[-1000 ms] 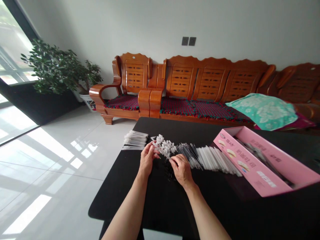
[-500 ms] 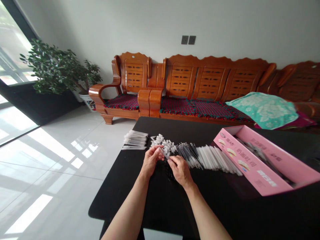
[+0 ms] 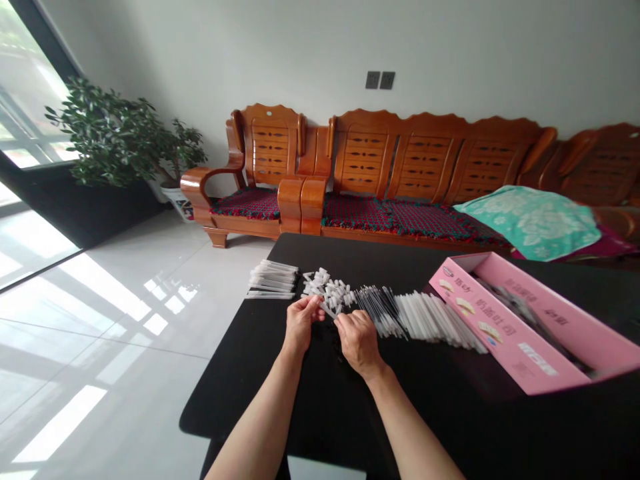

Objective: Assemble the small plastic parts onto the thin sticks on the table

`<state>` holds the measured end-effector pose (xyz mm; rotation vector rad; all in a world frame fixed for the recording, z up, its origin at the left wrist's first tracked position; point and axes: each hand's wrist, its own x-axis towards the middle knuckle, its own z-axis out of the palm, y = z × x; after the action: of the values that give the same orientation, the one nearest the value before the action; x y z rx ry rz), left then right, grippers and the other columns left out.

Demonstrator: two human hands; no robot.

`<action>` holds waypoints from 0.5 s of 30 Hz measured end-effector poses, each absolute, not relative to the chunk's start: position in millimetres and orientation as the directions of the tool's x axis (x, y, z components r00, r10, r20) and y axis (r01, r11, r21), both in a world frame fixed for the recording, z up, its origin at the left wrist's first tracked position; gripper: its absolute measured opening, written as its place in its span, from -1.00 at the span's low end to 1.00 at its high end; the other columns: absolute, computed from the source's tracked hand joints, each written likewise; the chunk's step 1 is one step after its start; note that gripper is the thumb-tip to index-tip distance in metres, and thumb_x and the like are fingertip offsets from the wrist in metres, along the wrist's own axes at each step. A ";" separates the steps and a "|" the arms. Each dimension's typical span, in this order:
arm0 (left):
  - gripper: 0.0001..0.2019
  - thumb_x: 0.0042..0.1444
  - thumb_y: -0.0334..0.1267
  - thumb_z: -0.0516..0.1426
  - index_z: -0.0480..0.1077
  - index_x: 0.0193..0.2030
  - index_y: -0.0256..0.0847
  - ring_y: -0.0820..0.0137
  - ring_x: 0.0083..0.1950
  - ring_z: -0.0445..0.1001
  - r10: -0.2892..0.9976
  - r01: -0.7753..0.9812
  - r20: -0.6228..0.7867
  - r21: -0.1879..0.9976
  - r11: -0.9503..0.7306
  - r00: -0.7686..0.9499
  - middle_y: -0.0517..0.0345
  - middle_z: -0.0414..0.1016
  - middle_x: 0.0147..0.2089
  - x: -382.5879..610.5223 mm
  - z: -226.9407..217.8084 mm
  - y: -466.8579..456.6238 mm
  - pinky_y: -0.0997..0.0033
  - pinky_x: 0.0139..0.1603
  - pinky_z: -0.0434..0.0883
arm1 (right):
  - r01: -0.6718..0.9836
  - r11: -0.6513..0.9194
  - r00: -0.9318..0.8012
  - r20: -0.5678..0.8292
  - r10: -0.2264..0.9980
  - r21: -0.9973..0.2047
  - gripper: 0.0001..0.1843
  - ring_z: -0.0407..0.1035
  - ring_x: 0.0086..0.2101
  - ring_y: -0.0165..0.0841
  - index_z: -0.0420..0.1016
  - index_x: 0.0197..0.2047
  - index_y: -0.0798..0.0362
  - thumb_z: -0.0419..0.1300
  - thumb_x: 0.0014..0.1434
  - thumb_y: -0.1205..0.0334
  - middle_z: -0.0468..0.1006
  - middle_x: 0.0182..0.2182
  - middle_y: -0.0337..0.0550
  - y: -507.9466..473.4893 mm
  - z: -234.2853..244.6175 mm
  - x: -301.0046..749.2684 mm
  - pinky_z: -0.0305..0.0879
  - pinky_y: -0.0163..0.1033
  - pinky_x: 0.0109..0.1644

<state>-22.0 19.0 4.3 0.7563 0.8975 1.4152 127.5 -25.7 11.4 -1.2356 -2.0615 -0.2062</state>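
Between my hands is a slim whitish pen (image 3: 328, 310), held at a slant above the black table. The fingertips of my left hand (image 3: 300, 327) pinch its upper left end. My right hand (image 3: 359, 339) is closed round the other end, hiding much of it. Just beyond the fingers lies a heap of short white caps (image 3: 330, 288). Dark pen refills (image 3: 376, 305) lie side by side right of the caps, followed by a row of white pen barrels (image 3: 440, 321). Some small black pieces (image 3: 336, 345) show dimly on the table beneath my hands.
A stack of white pens (image 3: 273, 280) lies at the table's left edge. On the right stands an open pink box (image 3: 505, 333) with dark grey contents. Behind the black table (image 3: 240, 373) is a wooden sofa (image 3: 425, 157), with a potted plant (image 3: 120, 140) at left.
My right hand has turned slightly, its fingers curling more tightly round the pen. The left hand stays nearly in place. The whole view has shifted a little.
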 end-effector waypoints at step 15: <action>-0.63 -0.12 -0.02 0.40 0.58 -0.36 -0.34 0.52 -0.58 0.35 0.998 -0.506 -0.042 0.863 0.011 -0.050 0.18 0.45 -0.58 -20.0 7.9 19.3 0.53 -0.51 0.31 | 0.759 0.512 -0.222 0.580 0.784 -0.401 -0.60 0.33 -0.47 -0.34 0.44 -0.44 0.05 -0.05 0.40 0.23 0.47 -0.55 -0.15 -27.4 16.4 129.8 0.10 -0.25 -0.31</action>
<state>-20.0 19.3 7.9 0.7630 0.8629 1.4369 129.8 -27.4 16.4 -1.2599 -1.9942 0.0406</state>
